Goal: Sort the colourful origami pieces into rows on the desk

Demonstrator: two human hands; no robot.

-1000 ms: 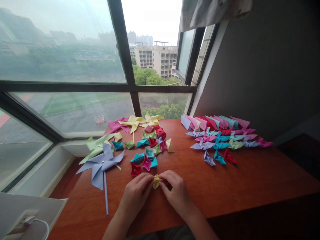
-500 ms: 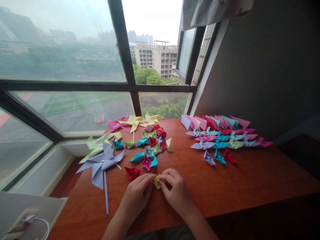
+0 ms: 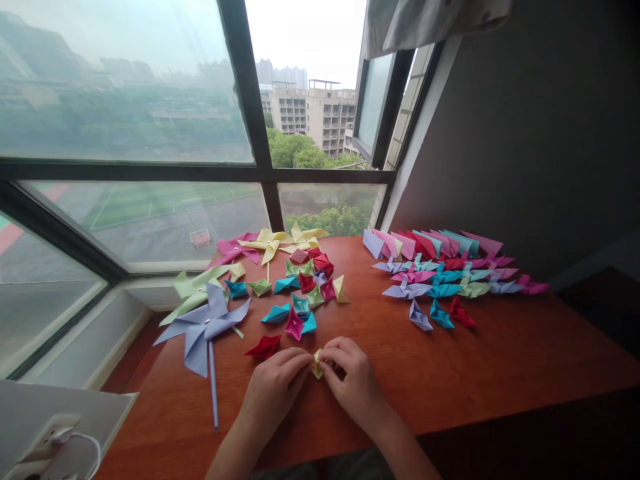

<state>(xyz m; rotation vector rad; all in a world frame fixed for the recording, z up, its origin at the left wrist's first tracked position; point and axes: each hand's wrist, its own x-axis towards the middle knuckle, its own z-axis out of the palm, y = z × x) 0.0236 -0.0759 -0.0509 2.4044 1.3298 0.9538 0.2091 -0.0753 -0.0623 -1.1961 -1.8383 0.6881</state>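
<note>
A small pale-yellow folded paper piece (image 3: 317,365) is pinched between my two hands, low over the front of the table. My left hand (image 3: 280,380) grips its left side with thumb and fingers, and my right hand (image 3: 350,373) grips the right side. Much of the paper is hidden behind the fingertips. Just beyond my left hand lies a red paper boat (image 3: 263,347). Further back, a magenta paper boat (image 3: 295,324) leans among blue ones (image 3: 276,314).
Several pinwheels, among them a lavender one (image 3: 210,320), lie on the left of the wooden table (image 3: 450,393). Rows of folded paper cranes (image 3: 405,289) and paper planes (image 3: 375,244) stand at the right. A window frame (image 3: 200,172) rises behind.
Both hands stay pinched on the yellow paper, which has shifted very slightly. The red boat by my left hand has turned and moved a little to the left.
</note>
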